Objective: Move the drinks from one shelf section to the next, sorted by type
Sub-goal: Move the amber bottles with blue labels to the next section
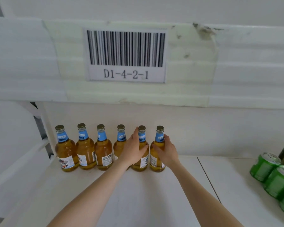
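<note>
Six beer bottles stand in one row at the back of the shelf — left hand clasping the fifth bottle, right hand the sixth bottle, fingers curled round each. Green cans sit well right of the fingers — the beer looks sorted, the cans seemingly not yet.

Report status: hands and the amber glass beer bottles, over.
Left hand holds fifth amber glass bottle from left; right hand grips sixth bottle. All six upright on white shelf. Green metal cans far right, clear of the row.

Six amber bottles stand in a row, green cans apart.
</note>
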{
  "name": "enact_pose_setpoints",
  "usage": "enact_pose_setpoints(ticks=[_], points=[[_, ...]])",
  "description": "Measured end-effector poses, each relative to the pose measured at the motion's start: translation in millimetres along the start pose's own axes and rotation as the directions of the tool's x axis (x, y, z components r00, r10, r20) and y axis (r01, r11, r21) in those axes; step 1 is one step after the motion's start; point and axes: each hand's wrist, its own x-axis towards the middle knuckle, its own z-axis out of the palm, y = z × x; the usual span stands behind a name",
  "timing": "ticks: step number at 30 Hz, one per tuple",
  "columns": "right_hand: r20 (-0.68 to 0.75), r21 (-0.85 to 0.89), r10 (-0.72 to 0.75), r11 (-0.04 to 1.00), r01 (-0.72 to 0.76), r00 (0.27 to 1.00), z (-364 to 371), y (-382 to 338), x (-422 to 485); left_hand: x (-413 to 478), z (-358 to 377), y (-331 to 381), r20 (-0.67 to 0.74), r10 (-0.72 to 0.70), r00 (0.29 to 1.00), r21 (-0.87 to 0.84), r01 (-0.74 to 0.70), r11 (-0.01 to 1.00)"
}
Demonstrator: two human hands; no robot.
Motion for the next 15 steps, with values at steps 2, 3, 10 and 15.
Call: enact_pose_setpoints(ticks=[2, 3, 10, 15], points=[[0.008, 0.127, 0.002, 0.992, -0.003, 1.000, 0.2, 1.1, 3.2, 5.6, 7.9, -0.1, 0.004, -0.053, 0.999, -0.105, 0.053, 0.993], [0.007, 0.162, 0.005, 0.987, -0.006, 1.000, -0.5, 2.3, 4.3, 7.7, 10.8, -0.9, -0.001, -0.079, 0.997, -0.128, 0.078, 0.989], [-0.041, 0.306, -0.009, 0.952, 0.021, 0.999, -6.1, 11.4, -5.0, 9.3, 13.5, -4.4, -0.001, -0.131, 0.991, -0.210, 0.128, 0.969], [-0.079, 0.350, 0.001, 0.936, 0.026, 0.997, -15.9, 20.9, -26.1, -5.5, 14.9, -5.0, -0.029, -0.080, 0.996, -0.216, 0.072, 0.974]])
